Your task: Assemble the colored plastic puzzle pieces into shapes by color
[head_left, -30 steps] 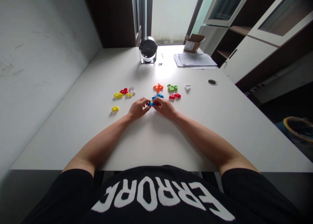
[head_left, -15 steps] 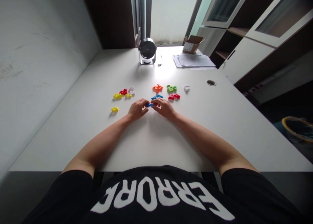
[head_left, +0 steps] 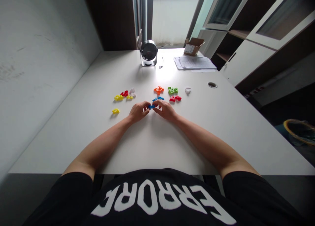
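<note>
Between my two hands is a small blue plastic piece, its exact shape too small to tell. The fingers of my left hand are closed on its left end. My right hand pinches the right end. Just beyond my right fingers lie more blue pieces, partly hidden by the hand. A bit of red shows by my right fingers. Past them sit orange pieces, with green pieces and red pieces to the right.
Left of my hands lie yellow pieces, a lone yellow piece, red pieces and white pieces. A white piece is at right. Farther back stand a small round fan, papers and an open cardboard box.
The blue piece has turned slightly between my fingers. Both hands stay in nearly the same place, and the view has shifted a little.
</note>
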Demonstrator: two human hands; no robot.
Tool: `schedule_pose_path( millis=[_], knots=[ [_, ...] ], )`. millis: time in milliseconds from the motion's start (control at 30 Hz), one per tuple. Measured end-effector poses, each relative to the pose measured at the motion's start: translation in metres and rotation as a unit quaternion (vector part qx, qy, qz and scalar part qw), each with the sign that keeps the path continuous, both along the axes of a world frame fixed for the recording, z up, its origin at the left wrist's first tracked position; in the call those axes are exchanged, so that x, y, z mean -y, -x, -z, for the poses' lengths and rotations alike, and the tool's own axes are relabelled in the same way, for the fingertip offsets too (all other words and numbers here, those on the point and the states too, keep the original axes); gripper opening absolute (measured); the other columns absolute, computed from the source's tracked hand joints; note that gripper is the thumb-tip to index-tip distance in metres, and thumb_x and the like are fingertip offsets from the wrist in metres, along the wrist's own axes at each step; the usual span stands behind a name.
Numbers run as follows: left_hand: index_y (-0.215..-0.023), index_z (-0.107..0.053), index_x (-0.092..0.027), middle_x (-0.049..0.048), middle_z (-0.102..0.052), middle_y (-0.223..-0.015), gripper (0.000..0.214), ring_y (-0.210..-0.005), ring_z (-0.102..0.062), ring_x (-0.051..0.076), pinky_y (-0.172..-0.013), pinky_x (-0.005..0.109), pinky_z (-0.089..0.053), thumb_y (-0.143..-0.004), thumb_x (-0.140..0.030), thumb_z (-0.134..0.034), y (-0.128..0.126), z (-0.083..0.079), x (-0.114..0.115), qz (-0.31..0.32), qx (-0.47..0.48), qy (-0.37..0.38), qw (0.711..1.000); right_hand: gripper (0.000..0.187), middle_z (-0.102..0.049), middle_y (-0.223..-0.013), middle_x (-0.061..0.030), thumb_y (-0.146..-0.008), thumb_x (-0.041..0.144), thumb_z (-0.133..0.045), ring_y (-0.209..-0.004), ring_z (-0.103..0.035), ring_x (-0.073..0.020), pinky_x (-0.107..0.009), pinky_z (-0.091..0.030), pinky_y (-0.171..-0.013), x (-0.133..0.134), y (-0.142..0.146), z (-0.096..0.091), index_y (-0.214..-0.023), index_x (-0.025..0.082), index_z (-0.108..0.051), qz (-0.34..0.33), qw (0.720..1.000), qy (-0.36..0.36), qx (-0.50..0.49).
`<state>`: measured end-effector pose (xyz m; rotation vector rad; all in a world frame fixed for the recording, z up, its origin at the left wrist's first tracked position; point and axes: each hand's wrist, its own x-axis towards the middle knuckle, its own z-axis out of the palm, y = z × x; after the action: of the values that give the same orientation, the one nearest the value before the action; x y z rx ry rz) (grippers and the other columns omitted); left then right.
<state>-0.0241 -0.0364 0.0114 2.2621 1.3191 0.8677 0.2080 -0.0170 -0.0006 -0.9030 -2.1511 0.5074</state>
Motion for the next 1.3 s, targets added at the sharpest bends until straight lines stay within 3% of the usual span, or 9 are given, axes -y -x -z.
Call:
schedule_pose_path(
  millis=[200,433,533,867,1067,1300],
  knots=[
    [-0.112,-0.071,-0.026,-0.0007,-0.080,-0.091,0.021,-0.081,-0.074,0.016,-0.080,0.030,-0.056,-0.092,-0.026,-0.065,-0.0006,-0.0030,0.0011,-0.014,0.008,0.017,1.000,0.017,-0.073,-0.099,-0.0070,-0.101,0.038,-0.064,-0.084,-0.064,-0.0209,-0.034,-0.053,-0.075,-0.0015,0.0006,0.0021,-0.107,0.023,-0.070,-0.002,1.000,-0.002,-0.007],
    [-0.111,-0.068,-0.026,0.0003,-0.081,-0.096,0.015,-0.084,-0.076,0.017,-0.079,0.030,-0.055,-0.097,-0.029,-0.064,-0.0008,-0.0014,0.0003,-0.013,-0.004,0.022,1.000,0.012,-0.071,-0.098,-0.0058,-0.099,0.032,-0.064,-0.072,-0.059,-0.0169,-0.032,-0.051,-0.071,-0.0012,-0.0005,0.0006,-0.103,0.023,-0.070,-0.008,1.000,0.018,-0.002],
    [-0.111,-0.067,-0.026,-0.0004,-0.080,-0.094,0.016,-0.083,-0.075,0.017,-0.078,0.030,-0.054,-0.096,-0.028,-0.064,-0.0005,0.0002,-0.0007,-0.001,-0.018,0.024,1.000,0.011,-0.071,-0.095,-0.0057,-0.099,0.032,-0.063,-0.077,-0.061,-0.0184,-0.032,-0.052,-0.072,-0.0005,-0.0005,-0.0005,-0.099,0.023,-0.069,-0.005,1.000,0.015,-0.014],
    [-0.105,-0.073,-0.024,0.0011,-0.074,-0.095,0.014,-0.072,-0.064,0.013,-0.073,0.028,-0.050,-0.095,-0.032,-0.068,-0.0007,0.0045,-0.0027,0.034,-0.034,-0.017,0.999,0.012,-0.072,-0.093,-0.0042,-0.102,0.032,-0.057,-0.073,-0.062,-0.0171,-0.031,-0.049,-0.072,0.0021,-0.0007,-0.0015,-0.099,0.023,-0.063,0.003,1.000,0.004,-0.023],
    [-0.118,-0.071,-0.024,0.0004,-0.072,-0.091,0.024,-0.074,-0.065,0.013,-0.075,0.028,-0.051,-0.098,-0.035,-0.067,0.0005,0.0055,-0.0021,0.036,0.002,-0.054,0.998,0.012,-0.071,-0.083,-0.0017,-0.099,0.033,-0.062,-0.069,-0.060,-0.0161,-0.029,-0.046,-0.069,0.0027,0.0002,0.0015,-0.095,0.023,-0.065,0.025,0.999,0.003,-0.023],
    [-0.114,-0.071,-0.024,-0.0010,-0.070,-0.086,0.021,-0.074,-0.064,0.013,-0.075,0.027,-0.051,-0.098,-0.036,-0.068,0.0015,0.0040,0.0003,0.042,0.023,-0.073,0.996,0.007,-0.070,-0.084,-0.0023,-0.097,0.026,-0.063,-0.070,-0.058,-0.0156,-0.028,-0.043,-0.067,0.0022,0.0016,0.0029,-0.093,0.022,-0.068,0.031,0.998,-0.041,0.020]
  ],
)
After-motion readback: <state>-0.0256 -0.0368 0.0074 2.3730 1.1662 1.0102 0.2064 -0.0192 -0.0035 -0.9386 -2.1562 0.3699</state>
